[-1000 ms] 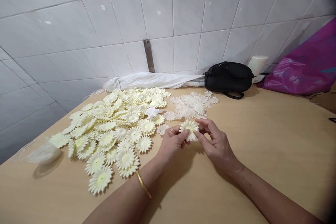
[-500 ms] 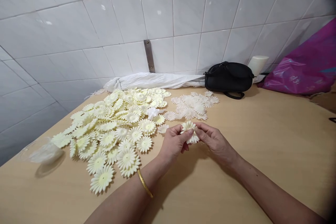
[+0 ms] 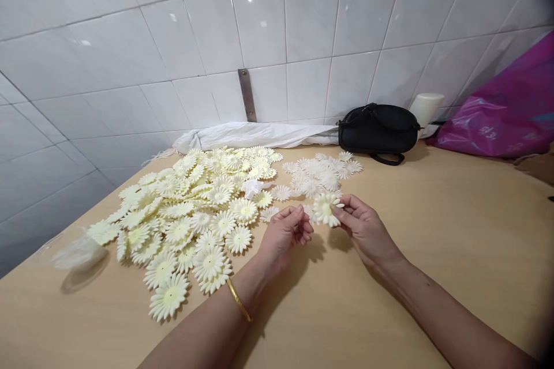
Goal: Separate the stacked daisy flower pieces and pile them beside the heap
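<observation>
Between the thumb and fingers of my right hand (image 3: 363, 230), a cream daisy-shaped flower piece (image 3: 325, 210) is held by its right edge, face toward me, above the table. To its left, apart from the flower, is my left hand (image 3: 283, 236). Its fingers are curled and the thumb is pressed to the index finger; whether anything small sits in that pinch is hidden. Beside this hand spreads a big heap of pale yellow flower pieces (image 3: 177, 228). Behind the held flower lies a smaller pile of thin, whitish, translucent flower pieces (image 3: 320, 176).
A crumpled white scrap (image 3: 253, 187) lies between the piles. A clear plastic bag (image 3: 80, 251) rests at the left edge. Along the tiled wall are a white cloth (image 3: 259, 134), a black zip case (image 3: 378, 130), a white bottle (image 3: 426, 106) and a purple bag (image 3: 497, 121).
My left hand has let go of the flower piece and drawn slightly away from it. My right hand now holds the flower alone, shifted a little right and turned.
</observation>
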Motion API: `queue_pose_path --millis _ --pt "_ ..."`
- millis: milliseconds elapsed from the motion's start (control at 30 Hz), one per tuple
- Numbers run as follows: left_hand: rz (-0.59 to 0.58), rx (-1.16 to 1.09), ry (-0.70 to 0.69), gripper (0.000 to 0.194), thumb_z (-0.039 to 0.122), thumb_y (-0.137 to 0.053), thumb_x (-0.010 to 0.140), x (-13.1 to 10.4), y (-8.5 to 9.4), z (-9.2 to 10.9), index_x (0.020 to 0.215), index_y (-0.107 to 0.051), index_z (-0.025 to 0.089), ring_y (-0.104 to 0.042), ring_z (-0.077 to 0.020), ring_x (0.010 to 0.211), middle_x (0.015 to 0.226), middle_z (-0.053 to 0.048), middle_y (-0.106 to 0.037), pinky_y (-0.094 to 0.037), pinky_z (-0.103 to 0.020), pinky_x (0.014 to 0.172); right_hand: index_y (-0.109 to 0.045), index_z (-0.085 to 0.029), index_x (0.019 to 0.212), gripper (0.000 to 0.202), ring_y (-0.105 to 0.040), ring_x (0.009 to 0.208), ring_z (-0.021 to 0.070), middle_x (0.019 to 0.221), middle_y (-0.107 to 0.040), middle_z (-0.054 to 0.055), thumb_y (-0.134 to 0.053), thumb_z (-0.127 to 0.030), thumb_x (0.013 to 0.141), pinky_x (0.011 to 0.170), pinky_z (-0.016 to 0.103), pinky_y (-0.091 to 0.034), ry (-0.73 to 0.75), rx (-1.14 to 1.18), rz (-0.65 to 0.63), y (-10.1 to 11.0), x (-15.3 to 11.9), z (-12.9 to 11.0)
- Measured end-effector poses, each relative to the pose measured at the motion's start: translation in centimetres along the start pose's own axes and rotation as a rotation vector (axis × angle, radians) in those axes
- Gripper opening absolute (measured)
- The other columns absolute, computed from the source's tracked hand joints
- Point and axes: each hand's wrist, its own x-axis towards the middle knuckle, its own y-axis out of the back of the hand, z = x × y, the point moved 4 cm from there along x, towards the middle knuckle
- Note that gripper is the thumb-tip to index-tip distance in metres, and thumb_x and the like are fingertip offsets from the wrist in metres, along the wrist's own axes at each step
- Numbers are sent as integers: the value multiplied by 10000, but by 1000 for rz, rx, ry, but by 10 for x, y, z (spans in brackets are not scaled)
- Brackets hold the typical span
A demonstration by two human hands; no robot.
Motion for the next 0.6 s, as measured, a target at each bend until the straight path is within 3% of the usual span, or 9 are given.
queue_pose_path --millis 133,233,333,467,600 --pt "54 -11 -21 293 400 -639 664 1 3 1 718 -577 119 -521 -73 503 623 -24 -571 -382 -180 464 -506 -187 710 202 -447 540 79 588 -491 -46 -630 -344 687 519 197 -356 72 -118 -10 3 1 -2" --pt "-48 8 9 317 402 -630 674 -1 -4 -1 799 -610 111 -514 -82 537 674 -42 -577 -424 -213 512 -510 -189 741 178 -492 580 103 641 -541 -24 -587 -349 725 536 215 -385 70 -191 -111 -5 -5 -3" --pt "-116 44 0 281 354 -664 650 -2 -9 -1 735 -618 90 -494 -79 523 633 -38 -565 -438 -229 531 -513 -187 745 171 -500 590 111 654 -554 -15 -564 -350 742 534 218 -394 85 -260 -133 -11 -10 -3" --pt "-8 30 -9 245 281 -730 558 1 -2 0 604 -556 115 -459 -62 449 498 17 -506 -398 -198 472 -517 -183 740 175 -471 554 93 623 -525 -27 -571 -349 737 501 201 -377 120 -293 -69 -6 -7 -2" --pt "139 24 -38 265 289 -725 544 6 10 4 581 -510 139 -403 -47 387 441 49 -456 -327 -173 401 -511 -178 705 232 -449 504 75 569 -511 -40 -631 -374 670 464 187 -374 98 -180 175 19 8 0"
